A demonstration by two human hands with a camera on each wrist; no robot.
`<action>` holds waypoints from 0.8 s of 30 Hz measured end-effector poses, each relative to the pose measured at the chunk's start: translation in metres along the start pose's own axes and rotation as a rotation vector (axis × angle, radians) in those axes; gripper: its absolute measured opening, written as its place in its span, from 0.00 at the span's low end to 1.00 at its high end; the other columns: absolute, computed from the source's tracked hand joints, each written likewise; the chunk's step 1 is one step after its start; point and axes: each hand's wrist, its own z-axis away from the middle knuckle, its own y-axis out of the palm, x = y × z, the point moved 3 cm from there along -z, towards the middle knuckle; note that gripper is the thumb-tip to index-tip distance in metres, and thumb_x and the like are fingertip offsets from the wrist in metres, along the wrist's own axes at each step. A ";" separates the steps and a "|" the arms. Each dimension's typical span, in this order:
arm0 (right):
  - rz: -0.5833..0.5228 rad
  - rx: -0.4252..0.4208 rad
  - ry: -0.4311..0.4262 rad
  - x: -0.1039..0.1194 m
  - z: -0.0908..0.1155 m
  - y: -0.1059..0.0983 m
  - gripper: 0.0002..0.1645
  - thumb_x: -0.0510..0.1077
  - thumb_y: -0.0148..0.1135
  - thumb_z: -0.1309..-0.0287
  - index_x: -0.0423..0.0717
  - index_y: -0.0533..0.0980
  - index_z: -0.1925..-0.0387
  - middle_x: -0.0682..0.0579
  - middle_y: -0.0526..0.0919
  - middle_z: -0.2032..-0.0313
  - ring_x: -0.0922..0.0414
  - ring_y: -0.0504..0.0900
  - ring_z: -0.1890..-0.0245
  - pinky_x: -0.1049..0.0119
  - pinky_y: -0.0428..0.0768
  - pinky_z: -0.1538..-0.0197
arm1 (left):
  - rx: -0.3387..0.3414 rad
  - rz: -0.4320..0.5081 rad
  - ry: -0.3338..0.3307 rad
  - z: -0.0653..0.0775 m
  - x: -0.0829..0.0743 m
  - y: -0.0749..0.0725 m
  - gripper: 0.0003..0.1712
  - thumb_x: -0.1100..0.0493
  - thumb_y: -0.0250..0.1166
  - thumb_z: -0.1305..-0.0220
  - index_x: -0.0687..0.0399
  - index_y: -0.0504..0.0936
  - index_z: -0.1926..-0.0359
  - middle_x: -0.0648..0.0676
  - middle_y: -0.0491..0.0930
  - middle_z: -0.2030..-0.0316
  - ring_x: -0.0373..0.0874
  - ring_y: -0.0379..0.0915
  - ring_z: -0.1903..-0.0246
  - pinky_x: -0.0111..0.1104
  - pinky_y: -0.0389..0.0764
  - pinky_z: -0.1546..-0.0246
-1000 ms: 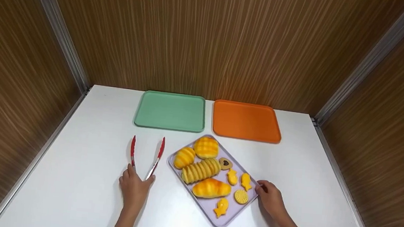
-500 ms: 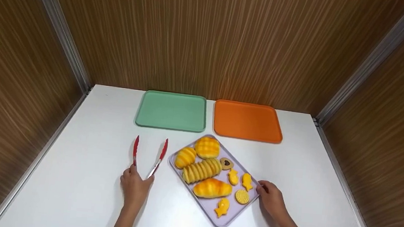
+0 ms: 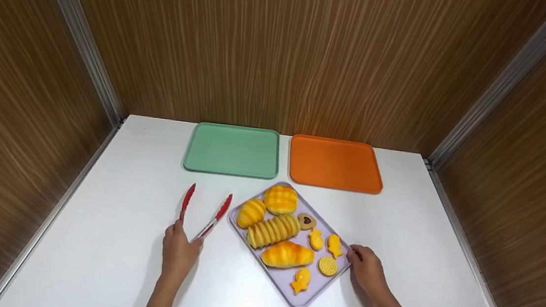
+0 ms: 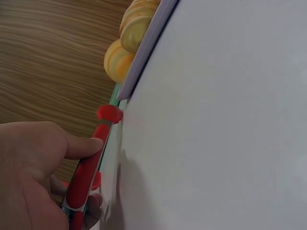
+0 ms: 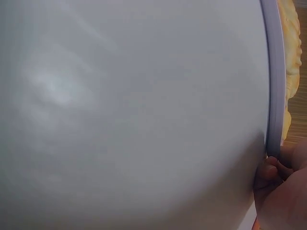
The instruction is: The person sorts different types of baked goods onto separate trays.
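Head view: at the left, a pair of red-and-silver tongs (image 3: 224, 206) is held by the left hand (image 3: 180, 252), its 2 arms spread apart and its red tips pointed toward the far side of the white worktop (image 3: 112, 238). In the left wrist view, the thumb is seen pressed on a red part of the tongs, with other fingers curled underneath. Farther back, a green tray (image 3: 232, 150) is laid flat. To its right and nearer the person, a lilac tray (image 3: 316, 283) is set cornerwise. On it are placed, from the left, an oval striped bun (image 3: 251, 214), a ridged roll (image 3: 273, 230), a round checked bun (image 3: 280, 199) and a croissant-shaped bread (image 3: 288, 255), then a heart-shaped biscuit (image 3: 306, 221), 3 fish-shaped pieces (image 3: 300, 280) and a round biscuit (image 3: 328, 266). Behind, an orange tray (image 3: 336, 164) is set beside the green tray, separated from it by a narrow gap. At the right, the lilac tray's corner is pinched by the fingers of the right hand (image 3: 368, 269), as is also shown in the right wrist view. The worktop is bordered by wood-grain panels (image 3: 282, 50).
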 end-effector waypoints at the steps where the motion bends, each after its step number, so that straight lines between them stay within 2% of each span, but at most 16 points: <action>1: 0.001 0.002 0.004 0.000 0.000 0.000 0.16 0.38 0.56 0.29 0.35 0.79 0.45 0.42 0.83 0.53 0.49 0.79 0.53 0.51 0.78 0.45 | -0.004 -0.005 -0.003 0.000 0.000 0.000 0.48 0.64 0.69 0.39 0.81 0.52 0.28 0.79 0.62 0.36 0.73 0.61 0.36 0.61 0.66 0.37; 6: 0.007 0.008 0.011 0.000 0.000 0.000 0.16 0.38 0.55 0.29 0.35 0.79 0.45 0.42 0.83 0.53 0.49 0.79 0.54 0.51 0.79 0.45 | -0.041 -0.040 -0.006 -0.003 0.004 0.003 0.50 0.59 0.73 0.42 0.80 0.55 0.30 0.78 0.66 0.41 0.72 0.66 0.40 0.60 0.71 0.40; 12: 0.010 0.012 0.017 0.001 0.000 0.000 0.16 0.38 0.56 0.28 0.35 0.79 0.44 0.42 0.83 0.52 0.49 0.79 0.53 0.49 0.78 0.43 | -0.077 -0.044 -0.009 -0.003 0.007 0.003 0.48 0.58 0.75 0.44 0.82 0.60 0.34 0.77 0.69 0.46 0.71 0.72 0.45 0.57 0.75 0.44; 18: 0.004 0.004 0.006 0.001 0.001 0.000 0.16 0.39 0.56 0.29 0.35 0.79 0.45 0.42 0.83 0.53 0.49 0.79 0.53 0.50 0.78 0.43 | -0.044 0.005 -0.026 0.000 0.004 -0.002 0.48 0.56 0.75 0.44 0.77 0.61 0.33 0.74 0.71 0.43 0.70 0.71 0.41 0.59 0.72 0.41; 24: 0.002 0.005 0.001 -0.001 0.001 0.000 0.17 0.39 0.56 0.29 0.35 0.79 0.44 0.41 0.83 0.51 0.49 0.79 0.53 0.52 0.79 0.45 | 0.051 0.064 -0.054 0.004 -0.002 -0.009 0.49 0.54 0.74 0.42 0.70 0.59 0.28 0.70 0.67 0.36 0.68 0.65 0.35 0.61 0.67 0.36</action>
